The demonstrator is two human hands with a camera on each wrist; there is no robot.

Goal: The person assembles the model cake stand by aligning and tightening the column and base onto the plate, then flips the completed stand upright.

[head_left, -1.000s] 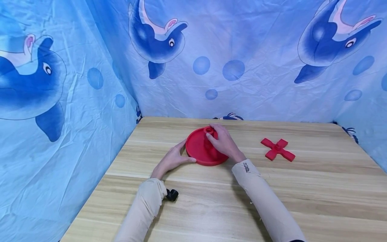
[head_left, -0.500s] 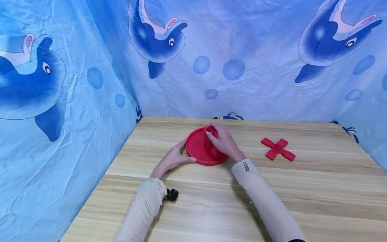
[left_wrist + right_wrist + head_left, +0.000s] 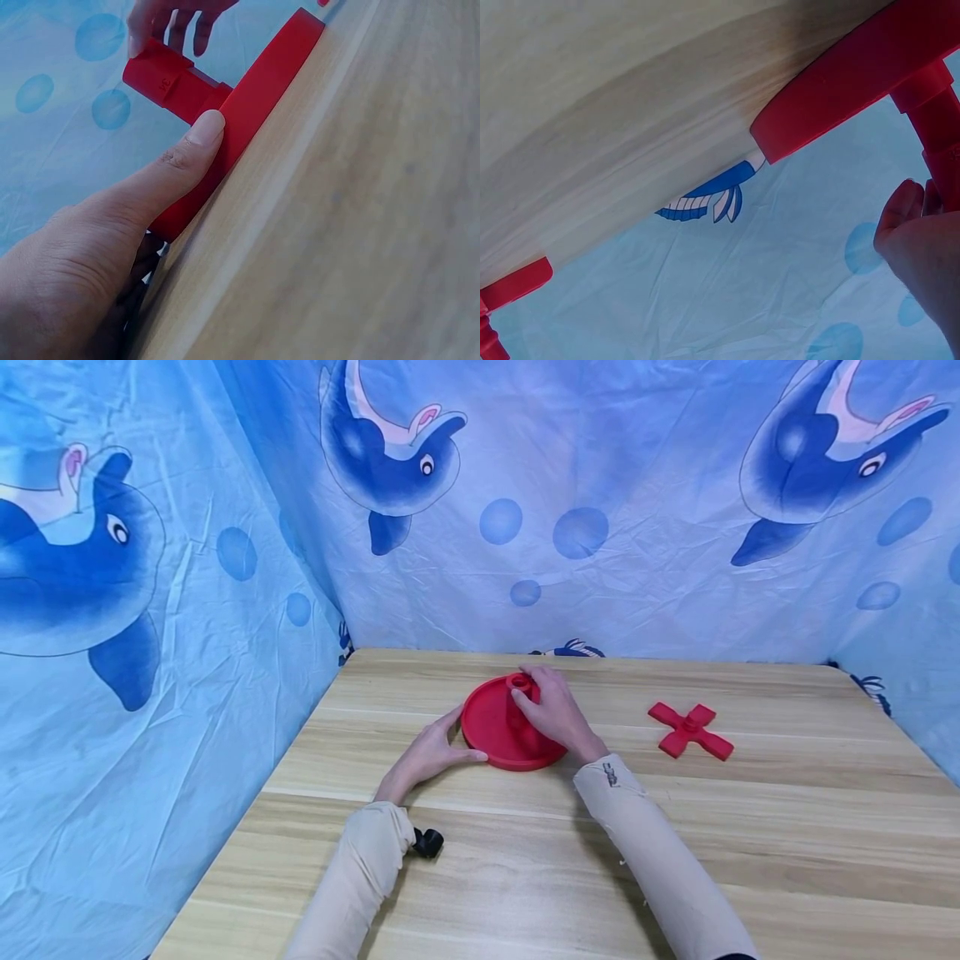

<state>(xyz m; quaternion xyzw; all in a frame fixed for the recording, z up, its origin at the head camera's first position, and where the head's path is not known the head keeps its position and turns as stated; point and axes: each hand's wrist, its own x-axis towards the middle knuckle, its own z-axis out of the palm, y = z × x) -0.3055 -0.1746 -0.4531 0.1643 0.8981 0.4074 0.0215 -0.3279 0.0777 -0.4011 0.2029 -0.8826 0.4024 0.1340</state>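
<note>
Right hand [image 3: 557, 714] grips post [image 3: 517, 682] — left hand [image 3: 427, 756] steadies red disc [image 3: 491, 727].

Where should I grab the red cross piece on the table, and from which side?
Take the red cross by its small raised hub in the middle, coming from above. It lies flat on the table, so its four thin arms give little edge to pinch, while the hub stands up and nothing crowds it.

The right hand [image 3: 557, 714] hides part of the red disc's [image 3: 495, 727] post.
</note>
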